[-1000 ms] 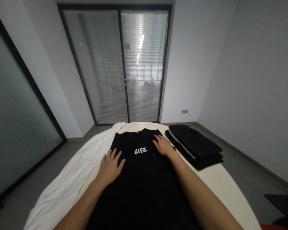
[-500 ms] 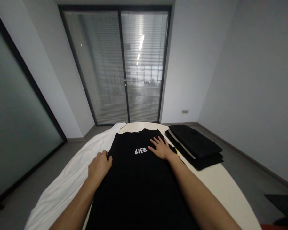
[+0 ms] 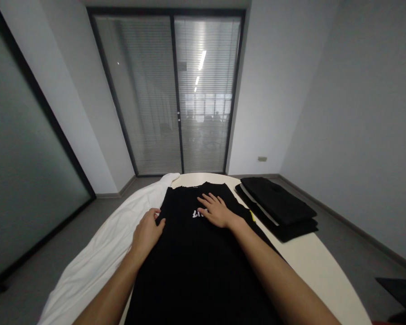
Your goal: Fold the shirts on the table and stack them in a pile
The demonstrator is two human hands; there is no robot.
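Observation:
A black T-shirt lies spread lengthwise on the table, its neckline at the far end. White lettering on its chest is partly covered by my right hand, which rests flat on the cloth with fingers spread. At the shirt's left edge is my left hand, thumb and fingers apart around the border of the black cloth. A small yellow patch shows by the shirt's right side.
White cloth drapes along the table's left side. Folded black garments are stacked at the right on the cream table. Beyond the far edge stand glass doors with blinds. A dark object is at lower right.
My right hand has slid left from the shirt's right side onto the lettering. My left hand stays by the left edge, its thumb and fingers now farther apart.

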